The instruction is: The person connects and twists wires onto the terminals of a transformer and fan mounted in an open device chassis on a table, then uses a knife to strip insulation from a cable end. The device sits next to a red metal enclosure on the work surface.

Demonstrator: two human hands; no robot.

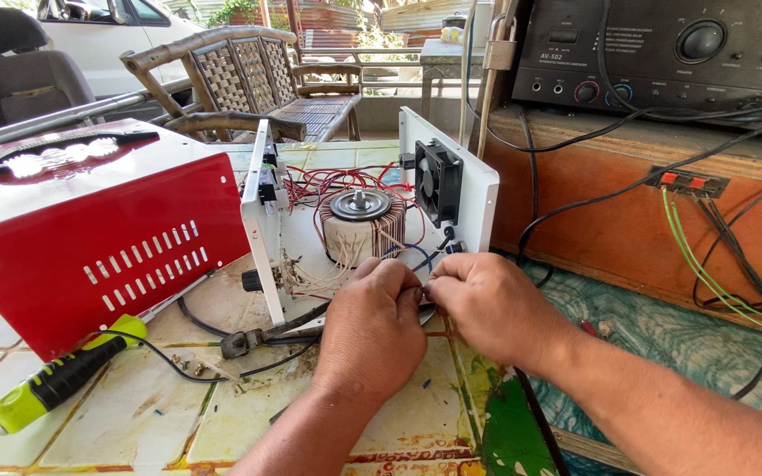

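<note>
Left hand and right hand meet fingertip to fingertip, pinched together; whatever they pinch is hidden, open chassis just beyond.

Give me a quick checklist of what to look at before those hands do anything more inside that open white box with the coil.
1. Both hands meet at the box's front edge: left hand and right hand are fingertip to fingertip, ok.
2. What they pinch: hidden between the fingers, cannot tell.
3. Red cover off and set aside to the left: ok.
4. Pliers within reach beside the left hand: ok.
5. Screwdriver lying clear of the hands on the tiled table: ok.
6. Loose red wires around the coil: tangled, whether live cannot tell.
</note>
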